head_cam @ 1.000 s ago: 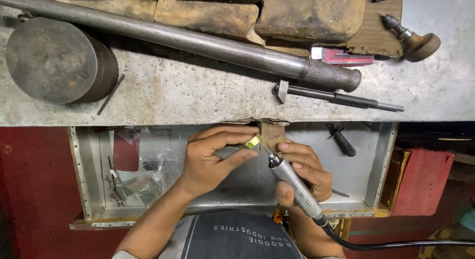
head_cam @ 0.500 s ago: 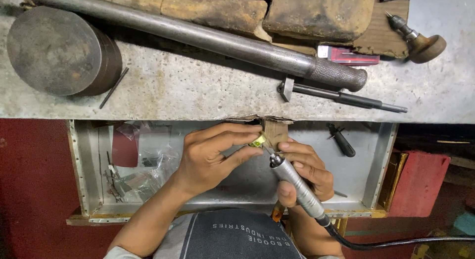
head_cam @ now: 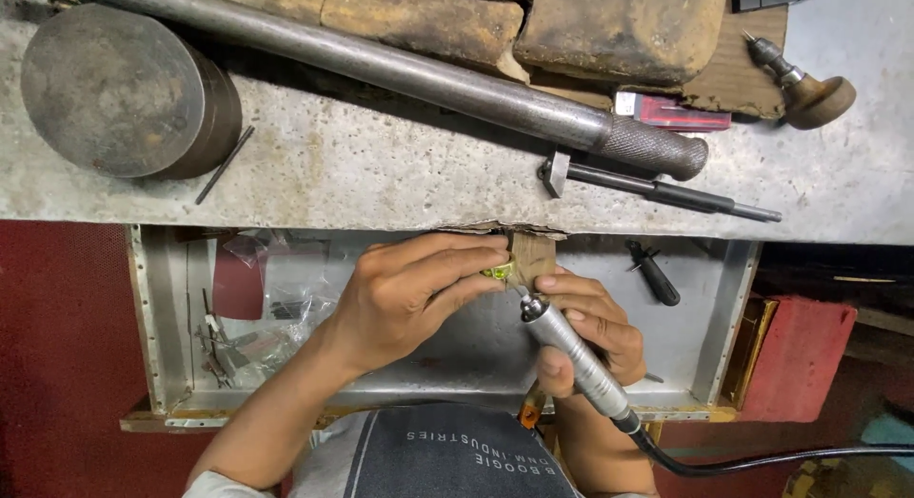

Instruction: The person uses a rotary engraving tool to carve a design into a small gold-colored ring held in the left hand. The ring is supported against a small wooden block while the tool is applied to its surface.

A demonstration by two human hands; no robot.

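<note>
1. Head view, as I watch it from my station: my left hand (head_cam: 405,298) pinches a tiny yellow-green glinting piece (head_cam: 497,270) between thumb and fingertips, pressed against a small wooden bench peg (head_cam: 530,257) just beyond them.
2. My right hand (head_cam: 586,327) is wrapped closed around a slim silver rotary handpiece (head_cam: 571,355) with a black cable; its tip sits just beside the piece, below my left fingertips.
3. I judge the piece light, hard and slippery, easily flicked away; best gripped by its edges, braced on the peg.
4. Under both hands lies an open grey metal drawer tray (head_cam: 728,317); above the fingers, the worn grey bench top (head_cam: 381,174) carries a long steel bar (head_cam: 400,74) and a small hammer (head_cam: 657,189).
5. Against half a second ago, grip and tool look unchanged; only the framing shifted slightly.
</note>
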